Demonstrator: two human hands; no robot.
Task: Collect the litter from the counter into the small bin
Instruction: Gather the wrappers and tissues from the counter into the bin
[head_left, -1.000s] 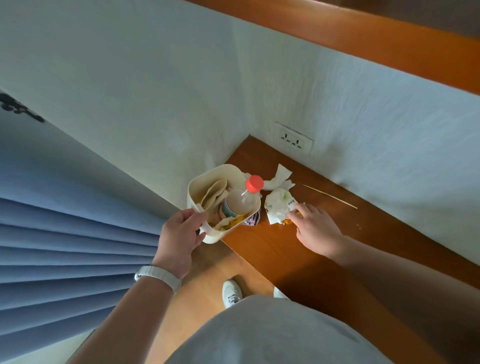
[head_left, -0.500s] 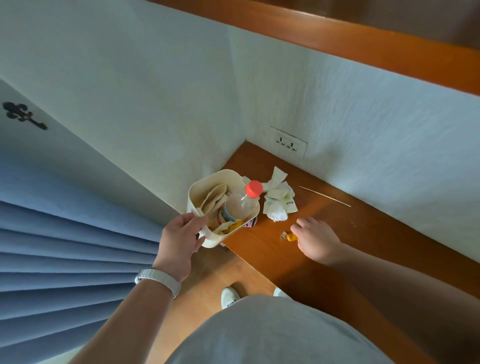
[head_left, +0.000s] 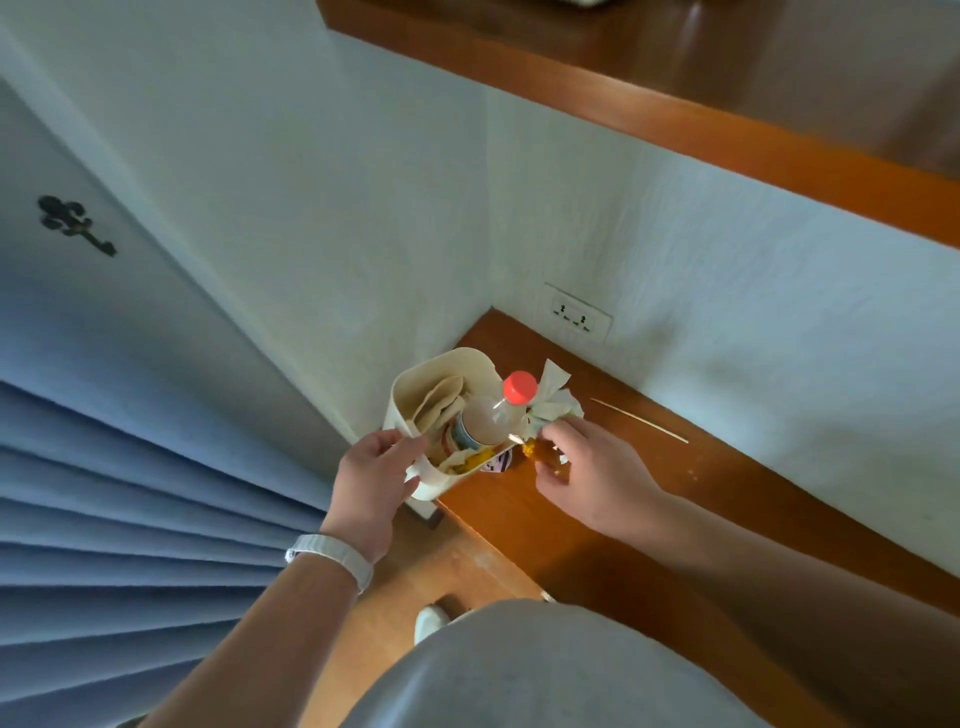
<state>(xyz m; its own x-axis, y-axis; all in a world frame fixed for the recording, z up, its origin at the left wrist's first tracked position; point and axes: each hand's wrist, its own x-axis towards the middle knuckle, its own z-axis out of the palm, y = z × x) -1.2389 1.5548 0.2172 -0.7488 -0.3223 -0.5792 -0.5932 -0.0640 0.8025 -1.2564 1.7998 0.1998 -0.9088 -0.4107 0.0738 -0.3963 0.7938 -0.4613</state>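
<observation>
A small cream bin (head_left: 462, 361) hangs at the left end of the wooden counter (head_left: 613, 525), gripped at its near rim by my left hand (head_left: 371, 480). Inside it stand a plastic bottle with a red cap (head_left: 491, 418), folded paper and other scraps. My right hand (head_left: 589, 467) pinches a small orange wrapper (head_left: 540, 451) just above the counter, right beside the bin's rim. Crumpled white tissues (head_left: 553, 397) lie on the counter behind my right hand. A thin wooden skewer (head_left: 639, 421) lies near the wall.
White walls meet at the counter's far corner, with a double socket (head_left: 576, 318) just above the surface. A wooden shelf (head_left: 675, 98) runs overhead. Blue curtain folds (head_left: 130, 493) hang at the left. My shoe (head_left: 431, 621) shows on the wooden floor below.
My right hand picked the orange wrapper off the counter and carried it left toward the bin. The left hand kept its grip on the bin's rim.
</observation>
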